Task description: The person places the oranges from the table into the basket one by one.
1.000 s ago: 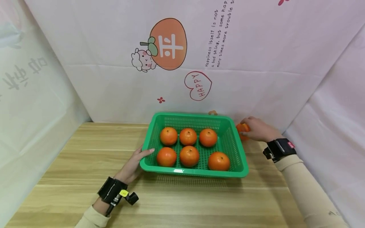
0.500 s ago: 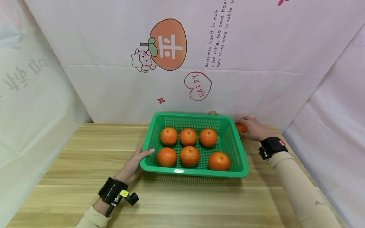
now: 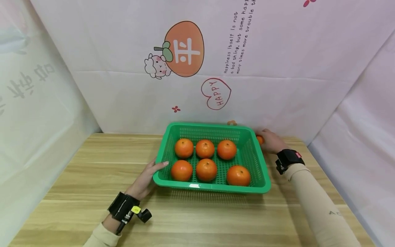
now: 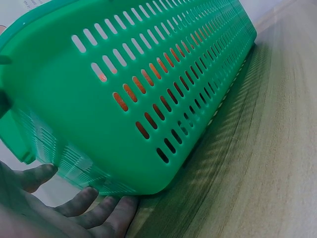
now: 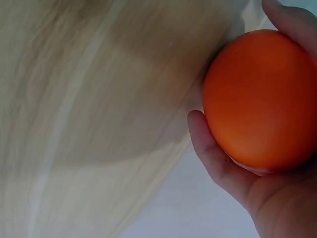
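Observation:
A green plastic basket with slotted walls stands on the table, several oranges lying in it in two rows. My left hand holds its left end, the thumb over the rim and the other fingers against the outside wall, as the left wrist view also shows. Beyond the basket's right end, close to the back cloth, my right hand grips another orange. The basket's rim hides part of that fruit in the head view. In the right wrist view, thumb and fingers curve round its sides.
A wooden table carries everything. White printed cloth rises right behind the basket, and more cloth hangs along the right side. The table's back edge runs close to my right hand.
My right hand has moved left with the orange, closer to the basket's right end, and less of the fruit shows. The left hand and the basket stay in place.

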A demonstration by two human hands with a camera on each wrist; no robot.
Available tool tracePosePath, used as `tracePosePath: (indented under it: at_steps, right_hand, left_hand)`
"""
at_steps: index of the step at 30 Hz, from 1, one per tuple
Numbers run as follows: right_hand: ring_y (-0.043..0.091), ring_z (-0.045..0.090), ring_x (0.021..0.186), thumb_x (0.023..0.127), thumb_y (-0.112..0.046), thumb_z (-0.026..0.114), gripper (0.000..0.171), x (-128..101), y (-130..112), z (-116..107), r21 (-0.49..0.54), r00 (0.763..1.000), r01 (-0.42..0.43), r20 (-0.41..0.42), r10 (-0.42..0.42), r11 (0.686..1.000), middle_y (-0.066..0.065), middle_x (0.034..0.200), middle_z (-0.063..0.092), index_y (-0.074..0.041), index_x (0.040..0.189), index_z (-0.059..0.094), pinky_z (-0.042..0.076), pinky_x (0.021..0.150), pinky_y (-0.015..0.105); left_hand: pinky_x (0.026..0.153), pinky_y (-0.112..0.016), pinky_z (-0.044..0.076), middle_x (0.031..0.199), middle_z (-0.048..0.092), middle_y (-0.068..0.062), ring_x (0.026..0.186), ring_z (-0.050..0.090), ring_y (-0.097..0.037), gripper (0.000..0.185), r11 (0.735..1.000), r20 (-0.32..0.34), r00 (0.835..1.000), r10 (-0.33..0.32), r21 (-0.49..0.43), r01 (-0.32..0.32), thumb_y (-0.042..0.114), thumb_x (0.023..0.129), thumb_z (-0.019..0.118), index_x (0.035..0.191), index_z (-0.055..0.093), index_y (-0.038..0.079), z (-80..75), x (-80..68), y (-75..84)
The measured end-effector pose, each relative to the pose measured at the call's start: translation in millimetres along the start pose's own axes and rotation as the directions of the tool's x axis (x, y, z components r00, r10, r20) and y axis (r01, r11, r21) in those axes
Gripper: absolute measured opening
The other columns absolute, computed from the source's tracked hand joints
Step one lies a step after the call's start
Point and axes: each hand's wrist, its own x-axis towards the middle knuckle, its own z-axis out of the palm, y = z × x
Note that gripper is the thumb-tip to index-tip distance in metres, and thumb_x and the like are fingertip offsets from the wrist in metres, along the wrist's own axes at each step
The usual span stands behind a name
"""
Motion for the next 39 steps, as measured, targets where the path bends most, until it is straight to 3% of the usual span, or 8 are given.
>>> tracePosePath:
  at_steps: [11, 32, 39]
  right_hand:
    - [0.042, 0.060, 0.106, 0.094, -0.024, 0.074, 0.052, -1, -3, 3, -0.014, 0.999, -0.033, -0.032, 0.032, 0.999, 0.028, 0.129, 0.057, -0.006, 0.141, 0.061, 0.052, 0.087, 0.056]
    - [0.037, 0.061, 0.099, 0.093, -0.020, 0.075, 0.048, -10, -5, 2, -0.020, 0.999, -0.019, -0.026, 0.018, 1.000, 0.026, 0.127, 0.058, -0.007, 0.137, 0.062, 0.054, 0.084, 0.053]
    - [0.037, 0.061, 0.098, 0.092, -0.015, 0.076, 0.044, -14, -1, 3, -0.023, 0.999, 0.023, -0.032, -0.024, 0.999, 0.026, 0.123, 0.059, -0.003, 0.133, 0.064, 0.054, 0.083, 0.053]
  left_hand:
    - [0.127, -0.055, 0.021, 0.175, 0.024, -0.007, 0.158, 0.024, -0.032, 0.073, 1.000, 0.011, 1.000, 0.014, 0.004, -0.014, 0.041, 0.107, 0.051, 0.170, 0.016, 0.024, -0.1, 0.9, 2.5]
    - [0.127, -0.055, 0.021, 0.174, 0.026, -0.009, 0.158, 0.026, -0.032, 0.075, 1.000, -0.015, 1.000, 0.002, -0.006, -0.002, 0.041, 0.107, 0.053, 0.170, 0.017, 0.024, 3.4, 0.2, 3.6]
    - [0.125, -0.053, 0.024, 0.174, 0.027, -0.009, 0.156, 0.029, -0.032, 0.075, 1.000, -0.013, 1.000, -0.003, -0.002, 0.003, 0.042, 0.107, 0.053, 0.170, 0.017, 0.024, 2.1, -0.9, 1.1]
